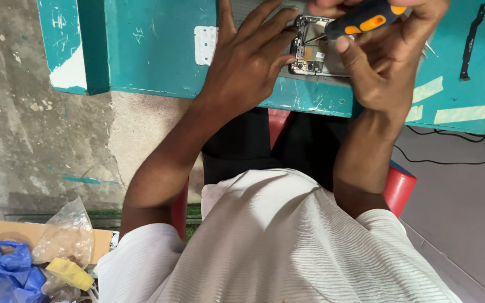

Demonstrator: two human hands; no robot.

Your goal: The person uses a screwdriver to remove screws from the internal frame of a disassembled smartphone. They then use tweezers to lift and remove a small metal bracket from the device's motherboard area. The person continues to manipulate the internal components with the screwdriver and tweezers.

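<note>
An opened phone with its circuit board bare lies near the front edge of a teal table. My left hand rests flat on the table with fingers spread, fingertips pressing the phone's left side. My right hand grips a black screwdriver with orange inlays, its thin metal tip pointing down-left onto the board. The upper part of the phone is hidden by my hands and cut off by the frame's top edge.
A small white perforated piece and a black flex strip lie on the table. Black cables run off its right side. I sit on a red stool. Plastic bags and a blue bag lie on the floor at left.
</note>
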